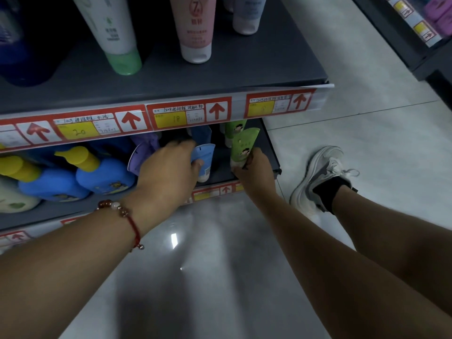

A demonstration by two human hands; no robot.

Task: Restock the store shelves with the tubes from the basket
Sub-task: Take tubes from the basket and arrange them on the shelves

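Both my hands reach into the lower shelf [271,152] of a dark store rack. My left hand [168,167] holds a light blue tube [205,160], fingers wrapped over its top and thumb against its side. Beside it to the right, my right hand [254,172] grips the lower end of a green tube [242,148] that stands cap down. A second green tube [233,129] stands just behind it. A purple tube [141,152] leans to the left of my left hand. No basket is in view.
Blue bottles with yellow caps [102,172] fill the lower shelf's left side. The upper shelf [220,77] carries a green-capped white tube [115,33], a pink tube [193,28] and a pale one. My right foot in a white sneaker [322,177] rests on the tiled floor.
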